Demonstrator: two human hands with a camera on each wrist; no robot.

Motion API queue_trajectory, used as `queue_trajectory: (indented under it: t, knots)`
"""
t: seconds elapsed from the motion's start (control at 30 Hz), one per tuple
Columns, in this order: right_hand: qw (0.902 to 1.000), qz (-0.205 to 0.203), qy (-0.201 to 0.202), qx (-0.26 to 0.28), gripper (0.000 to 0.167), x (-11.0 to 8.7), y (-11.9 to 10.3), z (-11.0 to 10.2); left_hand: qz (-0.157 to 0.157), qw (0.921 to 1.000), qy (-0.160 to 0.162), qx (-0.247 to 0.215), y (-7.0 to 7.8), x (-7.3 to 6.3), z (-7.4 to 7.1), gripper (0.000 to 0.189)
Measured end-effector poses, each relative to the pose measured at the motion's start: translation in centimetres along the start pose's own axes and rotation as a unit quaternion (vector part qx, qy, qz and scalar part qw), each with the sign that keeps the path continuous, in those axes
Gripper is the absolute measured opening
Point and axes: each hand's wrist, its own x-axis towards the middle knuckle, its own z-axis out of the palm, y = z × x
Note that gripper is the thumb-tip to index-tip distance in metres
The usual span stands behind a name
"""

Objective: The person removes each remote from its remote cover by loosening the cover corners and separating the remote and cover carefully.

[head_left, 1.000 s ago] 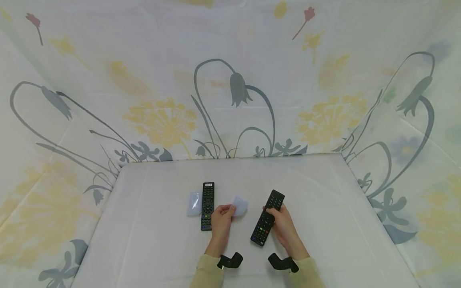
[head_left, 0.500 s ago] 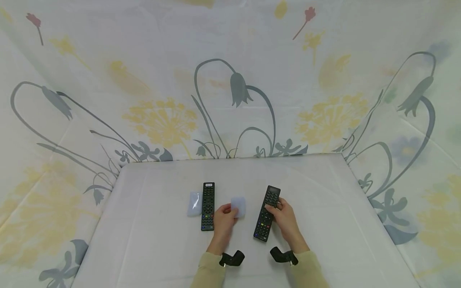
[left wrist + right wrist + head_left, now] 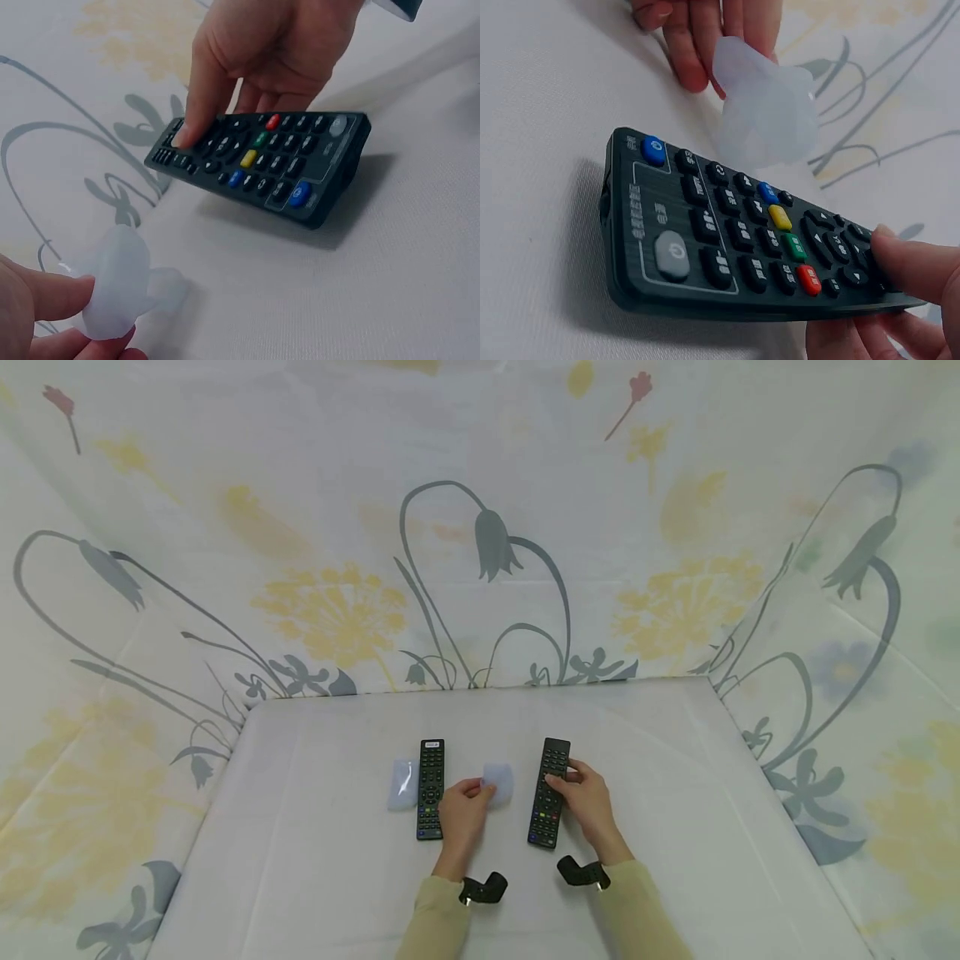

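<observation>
My left hand (image 3: 462, 814) pinches a pale, translucent bluish piece of thin plastic (image 3: 498, 785) between thumb and fingers. In the left wrist view that plastic (image 3: 118, 281) looks soft and bent. My right hand (image 3: 588, 802) grips a black remote control (image 3: 548, 795), thumb on its buttons and fingers beneath. Seen from the right wrist, the remote (image 3: 727, 236) is tilted above the white surface, with coloured buttons facing up. A second black remote control (image 3: 431, 789) lies just left of my left hand, its lower edge beside the hand.
A flat, shiny pale-blue plastic packet (image 3: 403, 785) lies against the left side of the second remote. The table (image 3: 337, 877) has a white cover. Flower-patterned cloth (image 3: 315, 527) rises along its back and both sides.
My right hand has moved slightly left and away from me, turning its remote from slanted to nearly straight. The plastic in my left hand has changed its angle; the second remote and packet stay put.
</observation>
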Motion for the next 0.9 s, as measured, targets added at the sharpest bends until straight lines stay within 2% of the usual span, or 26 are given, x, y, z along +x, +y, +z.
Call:
queue_trajectory:
  t: [0.13, 0.37, 0.53, 0.9]
  knots:
    - [1.0, 0.001, -0.002, 0.007, 0.062, 0.7, 0.3, 0.4, -0.005, 1.0, -0.006, 0.002, 0.0, 0.1, -0.1, 0.025]
    - [0.9998, -0.013, -0.012, -0.008, 0.057, 1.3, 0.0, 0.9, 0.015, 0.9996, -0.017, 0.018, -0.5, 0.4, -0.3, 0.027]
    - [0.9995, -0.022, -0.014, -0.02, 0.051, 1.6, -0.1, 1.2, 0.018, 0.9993, -0.025, 0.021, -0.7, 0.4, -0.3, 0.03]
    - [0.9934, -0.075, 0.035, -0.08, 0.039, 2.0, 0.4, 2.5, 0.027, 0.9977, -0.016, 0.06, -0.9, 0.4, 0.0, 0.033]
